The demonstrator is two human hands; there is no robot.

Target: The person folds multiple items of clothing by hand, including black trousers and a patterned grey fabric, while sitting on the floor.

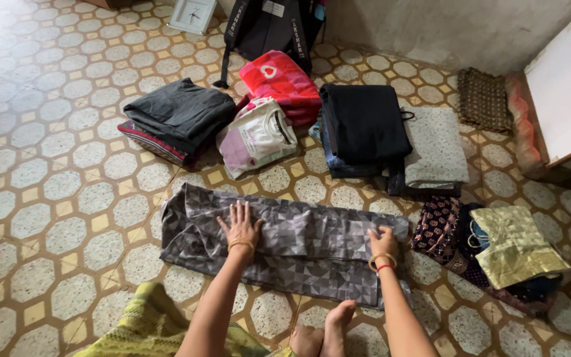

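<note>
Left hand (240,227) flat, fingers spread, right hand (384,242) pressing grey patterned garment (299,248); could bunch if slid unevenly on tiled floor (54,198).

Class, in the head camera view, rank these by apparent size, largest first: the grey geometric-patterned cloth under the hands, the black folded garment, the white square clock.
1. Grey geometric-patterned cloth, by far the largest, though it is nearest the camera.
2. Black folded garment.
3. White square clock, smallest; it lies farthest away and is partly cut off.

Matt cloth garment (299,241) (speckled floor (47,192))
</note>
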